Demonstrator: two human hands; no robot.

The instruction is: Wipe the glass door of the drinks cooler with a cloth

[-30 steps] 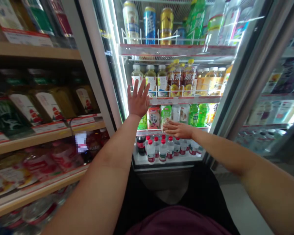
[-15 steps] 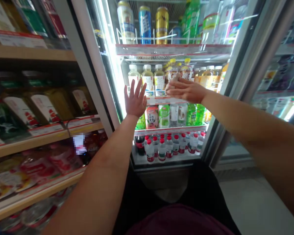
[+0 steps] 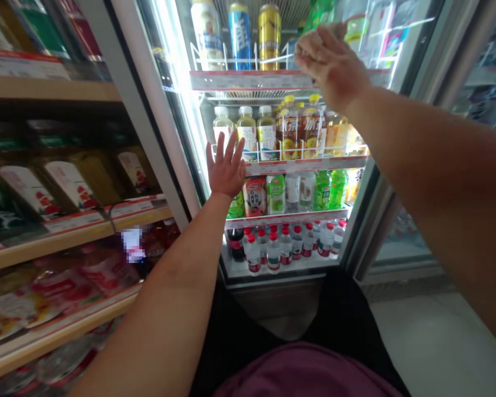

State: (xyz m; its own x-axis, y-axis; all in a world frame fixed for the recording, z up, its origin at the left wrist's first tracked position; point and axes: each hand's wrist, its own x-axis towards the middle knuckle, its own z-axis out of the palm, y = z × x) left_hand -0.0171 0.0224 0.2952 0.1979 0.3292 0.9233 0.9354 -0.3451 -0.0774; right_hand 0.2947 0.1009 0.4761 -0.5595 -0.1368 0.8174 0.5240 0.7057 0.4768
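My left hand [image 3: 226, 171] is open, fingers spread and palm forward, in front of the lit drinks fridge at the height of the tea bottles [image 3: 247, 132]. It holds nothing and seems to rest on the glass. Higher up, my right hand [image 3: 337, 69] reaches across the upper shelf edge [image 3: 240, 80], near a green bottle [image 3: 320, 14]. Its fingers lie close together over what looks like a pale crumpled cloth [image 3: 308, 49]; blur hides its exact outline. Iced tea bottles with yellow caps [image 3: 289, 129] stand below that hand.
Cans [image 3: 269, 36] line the top shelf. Cartons [image 3: 254, 197] and red-capped water bottles [image 3: 273, 252] fill the lower levels. On the left, wooden shelves [image 3: 78, 229] hold juice bottles [image 3: 66, 176]. A metal door frame [image 3: 421, 105] rises at the right, behind my forearm.
My right hand has swept upward and a little right, from the tea bottle row to the can shelf, uncovering the iced tea bottles. My left hand has stayed nearly still.
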